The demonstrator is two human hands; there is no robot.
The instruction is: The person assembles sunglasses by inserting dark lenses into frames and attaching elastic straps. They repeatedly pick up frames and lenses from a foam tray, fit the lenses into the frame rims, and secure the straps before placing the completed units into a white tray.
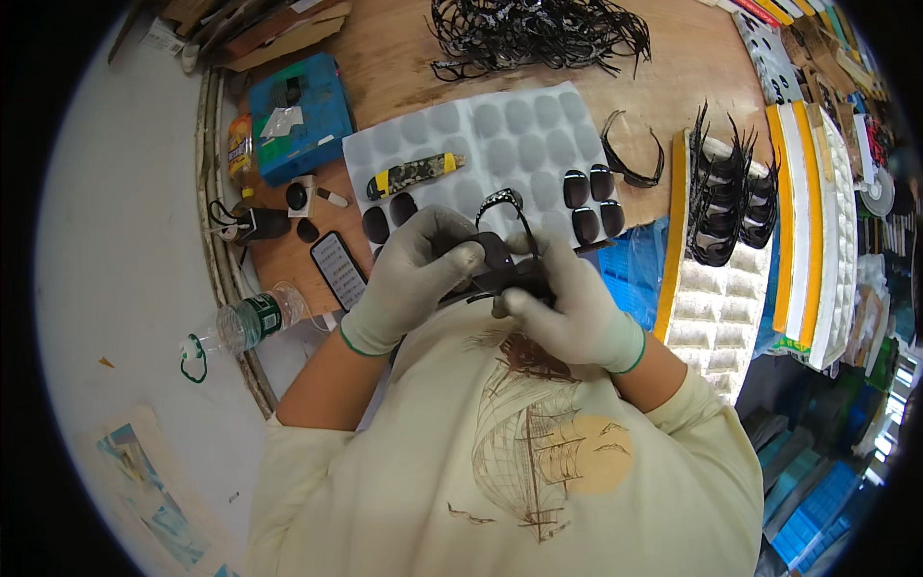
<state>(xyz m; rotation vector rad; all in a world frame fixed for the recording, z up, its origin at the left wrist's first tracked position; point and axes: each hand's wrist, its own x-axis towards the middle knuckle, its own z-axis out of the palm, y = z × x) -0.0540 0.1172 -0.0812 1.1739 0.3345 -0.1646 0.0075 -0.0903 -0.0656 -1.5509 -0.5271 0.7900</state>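
Both my gloved hands meet in front of my chest over a black sunglasses frame (508, 280). My left hand (411, 274) is closed, pinching a dark lens (495, 251) against the frame between thumb and fingers. My right hand (569, 306) grips the frame's other side, its thumb in front. One temple arm (525, 223) sticks up between the hands; the fingers hide part of the rims. Beyond them lies a pale grey tray (500, 115) with round pockets. Dark lenses (582, 204) sit on its right side, and more lenses (387, 219) lie at its left beside my left hand.
A yellow-and-camouflage wrapped tool (415, 176) lies on the tray. Tangled black frames (538, 37) heap at the back; more frames (721, 207) rest on a white moulded tray (716, 317) at right. Leftward are a blue box (303, 120), phone (338, 269) and plastic bottle (245, 322).
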